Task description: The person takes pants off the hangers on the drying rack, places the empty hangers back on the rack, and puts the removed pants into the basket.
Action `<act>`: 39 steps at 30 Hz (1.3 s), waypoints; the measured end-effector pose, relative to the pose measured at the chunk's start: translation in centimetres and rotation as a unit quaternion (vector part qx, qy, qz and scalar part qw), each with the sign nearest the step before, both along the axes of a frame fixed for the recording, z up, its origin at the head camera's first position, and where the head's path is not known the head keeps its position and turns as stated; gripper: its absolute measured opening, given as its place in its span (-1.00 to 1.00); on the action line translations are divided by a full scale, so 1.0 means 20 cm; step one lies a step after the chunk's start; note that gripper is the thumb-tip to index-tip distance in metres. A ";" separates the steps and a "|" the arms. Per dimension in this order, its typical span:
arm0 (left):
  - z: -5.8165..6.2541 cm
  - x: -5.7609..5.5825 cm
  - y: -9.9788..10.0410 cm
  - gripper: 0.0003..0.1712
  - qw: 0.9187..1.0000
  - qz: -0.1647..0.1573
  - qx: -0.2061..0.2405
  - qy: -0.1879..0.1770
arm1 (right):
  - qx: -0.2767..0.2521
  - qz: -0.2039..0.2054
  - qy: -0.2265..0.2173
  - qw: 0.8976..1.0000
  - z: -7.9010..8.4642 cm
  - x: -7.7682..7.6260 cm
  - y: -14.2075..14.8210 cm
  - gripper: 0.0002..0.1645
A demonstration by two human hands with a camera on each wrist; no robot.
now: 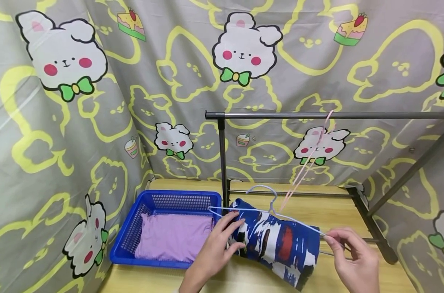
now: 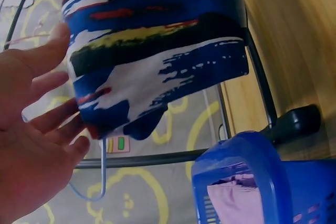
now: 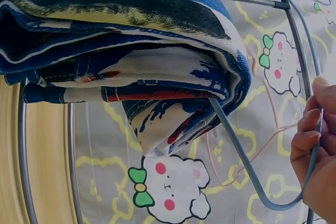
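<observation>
A light-blue clothes hanger point(image 1: 271, 209) carries a folded denim garment point(image 1: 277, 240) with a blue, white, red and black brushstroke print. The garment is draped over the hanger's lower bar, which comes out of the fold in the right wrist view. At the hanger's right end, my right hand point(image 1: 354, 256) pinches the wire between thumb and fingers. My left hand point(image 1: 216, 246) is at the garment's left side, fingers extended, fingertips at the cloth edge. In the left wrist view, its thumb point(image 2: 58, 43) lies apart from the other fingers, beside the fabric.
Behind the garment stands a dark metal clothes rack point(image 1: 266, 115), with a pink hanger point(image 1: 305, 162) on its top bar. A blue plastic basket point(image 1: 121, 244) holds a folded light-purple cloth point(image 1: 174, 238) on the wooden table point(image 1: 134, 280). Rabbit-print curtains point(image 1: 192, 97) surround the table.
</observation>
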State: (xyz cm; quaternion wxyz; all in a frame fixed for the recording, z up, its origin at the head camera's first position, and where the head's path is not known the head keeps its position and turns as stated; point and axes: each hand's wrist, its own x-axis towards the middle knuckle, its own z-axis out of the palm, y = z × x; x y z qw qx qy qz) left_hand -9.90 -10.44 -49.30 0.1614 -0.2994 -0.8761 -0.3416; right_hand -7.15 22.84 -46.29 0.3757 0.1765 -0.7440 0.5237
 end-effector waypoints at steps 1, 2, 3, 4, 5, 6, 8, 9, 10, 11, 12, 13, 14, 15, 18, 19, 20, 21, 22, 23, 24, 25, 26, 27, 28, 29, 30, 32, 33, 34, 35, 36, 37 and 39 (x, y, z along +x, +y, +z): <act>0.00 0.00 0.00 -0.26 1.000 -0.002 -0.009 0.006 | 0.000 0.000 -0.002 1.000 0.00 0.00 -0.01 -0.58; 0.00 0.00 0.00 -0.23 1.000 -0.004 -0.016 0.011 | -0.004 0.002 -0.003 1.000 0.01 0.00 -0.02 -0.59; 0.00 -0.01 0.01 -0.21 1.000 -0.006 -0.024 0.015 | -0.005 0.003 -0.004 1.000 0.01 0.01 -0.03 -0.60; 0.00 -0.01 0.01 -0.20 0.999 -0.009 -0.029 0.018 | -0.006 0.005 -0.005 1.000 0.01 0.01 -0.03 -0.60; 0.00 -0.02 0.01 -0.20 0.999 -0.012 -0.033 0.020 | -0.006 0.007 -0.006 1.000 0.01 0.01 -0.04 -0.61; 0.00 -0.02 0.00 -0.19 0.999 -0.012 -0.041 0.024 | -0.004 0.008 -0.009 1.000 0.02 0.01 -0.05 -0.60; 0.00 -0.04 0.00 -0.14 0.998 -0.012 -0.059 0.030 | 0.001 0.014 -0.012 1.000 0.02 0.02 -0.05 -0.59; 0.00 -0.04 0.00 -0.11 0.997 -0.012 -0.068 0.031 | 0.006 0.016 -0.013 1.000 0.02 0.02 -0.06 -0.58; 0.00 -0.05 0.00 -0.07 0.997 -0.012 -0.076 0.030 | 0.009 0.020 -0.012 1.000 0.03 0.02 -0.06 -0.58; -0.01 -0.05 0.00 -0.03 0.996 -0.011 -0.085 0.029 | 0.011 0.023 -0.012 1.000 0.03 0.03 -0.06 -0.58; -0.01 -0.06 -0.01 0.01 0.995 -0.012 -0.092 0.026 | 0.010 0.029 -0.011 0.999 0.03 0.03 -0.06 -0.58; -0.01 -0.06 -0.01 0.03 0.995 -0.013 -0.098 0.022 | 0.008 0.037 -0.006 0.999 0.03 0.03 -0.06 -0.59; -0.01 -0.06 -0.01 0.04 0.994 -0.014 -0.105 0.019 | 0.006 0.041 -0.004 0.999 0.04 0.03 -0.07 -0.59; -0.01 -0.06 -0.01 0.05 0.993 -0.015 -0.112 0.016 | 0.006 0.043 -0.005 0.999 0.05 0.04 -0.07 -0.60; -0.01 -0.06 0.01 0.06 0.990 -0.019 -0.141 0.027 | 0.005 0.045 -0.011 0.999 0.06 0.06 -0.07 -0.58; -0.01 -0.06 0.01 0.06 0.988 -0.020 -0.149 0.036 | 0.008 0.043 -0.012 0.999 0.06 0.06 -0.07 -0.58; -0.02 -0.06 0.02 0.05 0.987 -0.020 -0.155 0.045 | 0.009 0.041 -0.015 0.999 0.06 0.07 -0.07 -0.58; -0.02 -0.06 0.03 0.04 0.986 -0.020 -0.156 0.054 | 0.010 0.042 -0.015 0.999 0.07 0.07 -0.07 -0.58; -0.03 -0.06 0.03 0.02 0.986 -0.019 -0.154 0.064 | 0.010 0.045 -0.012 0.999 0.07 0.07 -0.06 -0.60; -0.03 -0.06 0.04 -0.02 0.986 -0.017 -0.150 0.076 | 0.009 0.048 -0.009 0.999 0.07 0.07 -0.06 -0.62; -0.04 -0.06 0.04 -0.06 0.986 -0.016 -0.144 0.086 | 0.008 0.050 -0.006 0.999 0.07 0.07 -0.05 -0.64; -0.05 -0.05 0.04 -0.11 0.986 -0.015 -0.138 0.093 | 0.008 0.051 -0.005 0.999 0.07 0.07 -0.05 -0.64; -0.06 -0.05 0.05 -0.17 0.987 -0.013 -0.131 0.097 | 0.008 0.054 -0.005 0.999 0.07 0.08 -0.04 -0.64; -0.06 -0.04 0.05 -0.22 0.987 -0.011 -0.126 0.100 | 0.010 0.056 -0.005 0.998 0.07 0.08 -0.04 -0.63; -0.07 -0.03 0.04 -0.26 0.987 -0.007 -0.122 0.105 | 0.016 0.057 -0.005 0.998 0.07 0.08 -0.03 -0.61; -0.07 -0.03 0.04 -0.30 0.987 -0.003 -0.119 0.105 | 0.025 0.056 -0.006 0.998 0.07 0.08 -0.03 -0.59; -0.07 -0.02 0.04 -0.33 0.988 0.001 -0.114 0.105 | 0.040 0.051 -0.009 0.998 0.07 0.09 -0.03 -0.57; -0.07 -0.01 0.03 -0.34 0.989 0.006 -0.106 0.102 | 0.068 0.043 -0.010 0.997 0.07 0.09 -0.04 -0.59; -0.07 -0.01 0.03 -0.33 0.989 0.006 -0.102 0.105 | 0.082 0.037 -0.010 0.996 0.07 0.09 -0.05 -0.59; -0.07 -0.01 0.03 -0.32 0.989 0.005 -0.098 0.107 | 0.095 0.030 -0.012 0.995 0.07 0.10 -0.06 -0.59; -0.06 -0.01 0.03 -0.31 0.990 0.004 -0.094 0.107 | 0.104 0.024 -0.017 0.994 0.07 0.10 -0.06 -0.64; -0.06 -0.01 0.03 -0.30 0.990 0.002 -0.090 0.112 | 0.110 0.019 -0.019 0.994 0.07 0.10 -0.07 -0.68; -0.06 0.00 0.03 -0.30 0.990 0.001 -0.086 0.115 | 0.113 0.015 -0.028 0.993 0.08 0.10 -0.08 -0.66; -0.05 0.00 0.03 -0.30 0.989 0.001 -0.079 0.127 | 0.120 0.007 -0.032 0.992 0.09 0.10 -0.10 -0.69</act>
